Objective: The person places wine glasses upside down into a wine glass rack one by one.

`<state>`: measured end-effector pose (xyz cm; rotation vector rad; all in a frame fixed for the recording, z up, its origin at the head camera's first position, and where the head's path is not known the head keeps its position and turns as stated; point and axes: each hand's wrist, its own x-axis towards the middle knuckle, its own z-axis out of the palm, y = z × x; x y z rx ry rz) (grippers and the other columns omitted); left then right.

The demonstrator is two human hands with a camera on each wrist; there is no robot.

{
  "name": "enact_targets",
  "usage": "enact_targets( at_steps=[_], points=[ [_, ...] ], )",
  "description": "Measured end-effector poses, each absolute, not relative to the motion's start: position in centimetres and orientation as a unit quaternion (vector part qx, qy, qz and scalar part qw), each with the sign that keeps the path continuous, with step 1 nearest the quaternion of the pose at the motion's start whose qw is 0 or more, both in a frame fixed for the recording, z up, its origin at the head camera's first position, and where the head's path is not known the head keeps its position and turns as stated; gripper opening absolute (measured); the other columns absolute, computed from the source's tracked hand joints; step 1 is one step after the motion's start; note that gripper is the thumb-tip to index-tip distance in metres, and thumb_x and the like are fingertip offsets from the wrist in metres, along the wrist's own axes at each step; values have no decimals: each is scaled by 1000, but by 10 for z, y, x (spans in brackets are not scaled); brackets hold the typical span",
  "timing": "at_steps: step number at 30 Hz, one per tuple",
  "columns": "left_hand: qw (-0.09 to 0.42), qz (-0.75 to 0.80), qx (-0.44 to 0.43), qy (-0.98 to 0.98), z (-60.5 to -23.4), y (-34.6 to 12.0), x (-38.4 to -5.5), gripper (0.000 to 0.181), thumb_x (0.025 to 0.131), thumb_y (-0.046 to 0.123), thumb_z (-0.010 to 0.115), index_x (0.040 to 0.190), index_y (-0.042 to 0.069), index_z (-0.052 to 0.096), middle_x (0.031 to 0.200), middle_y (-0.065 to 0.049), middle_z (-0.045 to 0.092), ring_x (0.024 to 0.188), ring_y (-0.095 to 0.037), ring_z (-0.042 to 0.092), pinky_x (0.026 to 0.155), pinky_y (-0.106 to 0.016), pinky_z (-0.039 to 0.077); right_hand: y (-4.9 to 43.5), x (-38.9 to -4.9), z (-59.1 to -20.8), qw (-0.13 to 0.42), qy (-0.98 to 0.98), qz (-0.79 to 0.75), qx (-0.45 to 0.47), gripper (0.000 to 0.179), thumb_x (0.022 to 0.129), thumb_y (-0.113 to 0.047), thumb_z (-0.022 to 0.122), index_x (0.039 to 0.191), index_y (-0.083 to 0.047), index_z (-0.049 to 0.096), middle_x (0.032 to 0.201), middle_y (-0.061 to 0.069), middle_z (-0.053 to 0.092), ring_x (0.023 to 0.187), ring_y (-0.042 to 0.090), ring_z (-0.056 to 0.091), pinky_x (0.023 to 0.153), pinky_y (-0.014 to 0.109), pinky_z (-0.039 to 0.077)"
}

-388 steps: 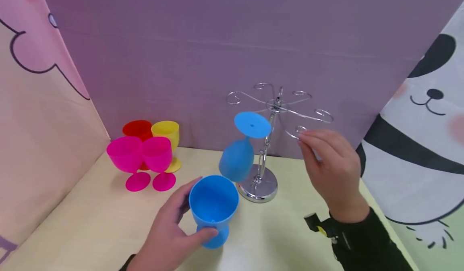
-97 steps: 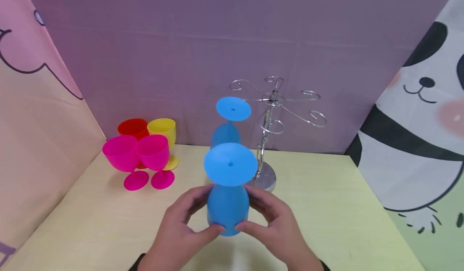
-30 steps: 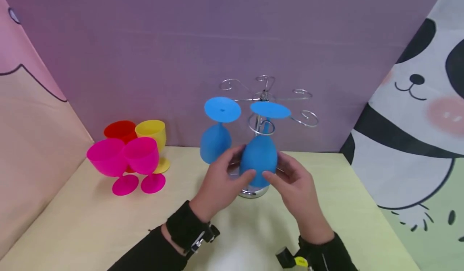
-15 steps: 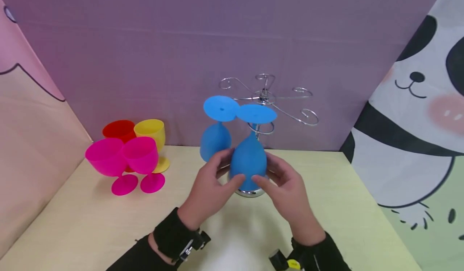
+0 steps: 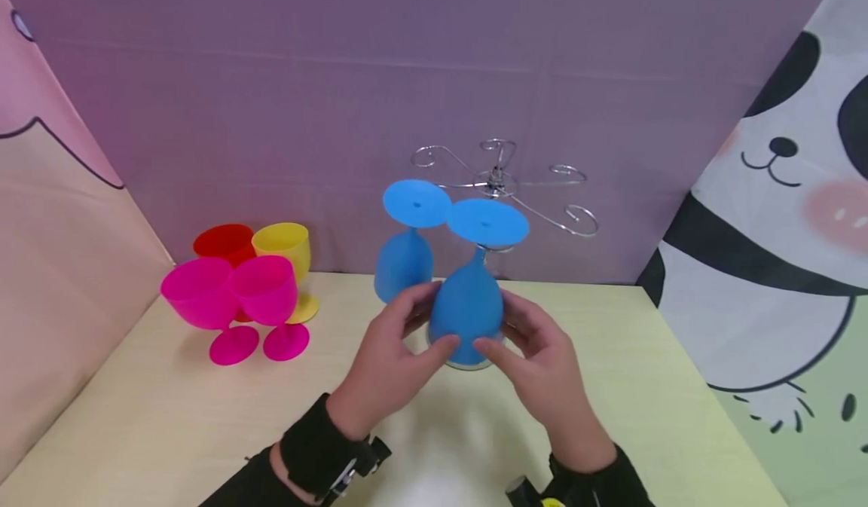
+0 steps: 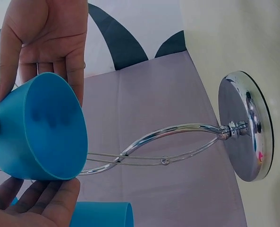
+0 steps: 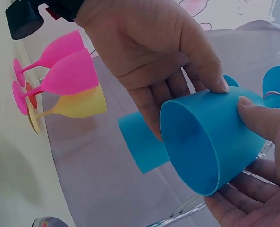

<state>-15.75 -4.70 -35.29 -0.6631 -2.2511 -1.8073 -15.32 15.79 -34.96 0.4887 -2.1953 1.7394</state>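
A person's two hands grip an upside-down blue cup (image 5: pixel 468 311) in front of a silver wire rack (image 5: pixel 496 183) on a pale table (image 5: pixel 624 394). The left hand (image 5: pixel 395 360) holds one side of the bowl and the right hand (image 5: pixel 545 364) the other, fingers curled around the back and both thumbs pressed to the near side, tips close together. The cup's round foot faces up, just beside a curled wire arm of the rack; whether its stem sits inside that curl cannot be told. The wrist views show the bowl's open mouth, with the rack's bent post running down to a round, shiny base (image 6: pixel 234 146). A second blue cup (image 5: pixel 404 267) hangs upside down at the rack's left, above the table, its foot level with the upper wires. Farther left, four cups stand upright in a close group: two pink cups, one on the left (image 5: pixel 203 296) and one on the right (image 5: pixel 267 292), in front, with a red cup (image 5: pixel 222 242) and a yellow cup (image 5: pixel 288 242) behind. A purple cloth (image 5: pixel 339 100) backs the scene, and a panda print (image 5: pixel 766 236) covers the right side. Black straps circle both wrists.
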Motion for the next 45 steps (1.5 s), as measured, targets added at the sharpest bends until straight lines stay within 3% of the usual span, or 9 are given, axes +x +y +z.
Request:
enact_targets(
  at_steps=[12, 24, 31, 36, 45],
  points=[
    [100, -591, -228, -767, -351, -35, -161, 64, 88, 34, 73, 143, 21, 44, 140, 8, 49, 129, -17, 49, 103, -49, 44, 172, -159, -355, 156, -759, 604, 187, 57, 86, -5, 73, 139, -10, 52, 136, 4, 57, 123, 19, 56, 99, 27, 47],
    [54, -615, -217, -756, -365, -24, -171, 65, 89, 39, 71, 145, 22, 41, 145, 7, 45, 132, -19, 46, 107, -47, 40, 180, -163, -366, 144, -767, 600, 174, 57, 89, -13, 72, 141, -10, 49, 140, 5, 54, 127, 20, 52, 100, 25, 45],
    [57, -615, -199, -761, -364, -31, -172, 63, 88, 40, 71, 143, 24, 43, 143, 7, 46, 132, -23, 46, 106, -51, 40, 173, -169, -369, 143, -760, 605, 187, 57, 89, -13, 72, 142, -11, 49, 141, 4, 53, 128, 19, 51, 102, 24, 43],
    [65, -622, -189, -757, -366, -34, -170, 63, 88, 38, 73, 142, 23, 45, 141, 6, 48, 132, -23, 47, 106, -51, 40, 170, -170, -373, 139, -763, 602, 189, 59, 88, -16, 72, 143, -15, 48, 142, 1, 52, 129, 16, 49, 104, 30, 42],
    [79, -608, -170, -772, -359, -44, -157, 64, 86, 34, 75, 142, 23, 45, 142, 6, 48, 131, -25, 48, 102, -48, 44, 182, -162, -370, 187, -768, 580, 196, 60, 87, -11, 73, 142, -10, 49, 143, 5, 52, 131, 17, 48, 104, 28, 41]
  ],
)
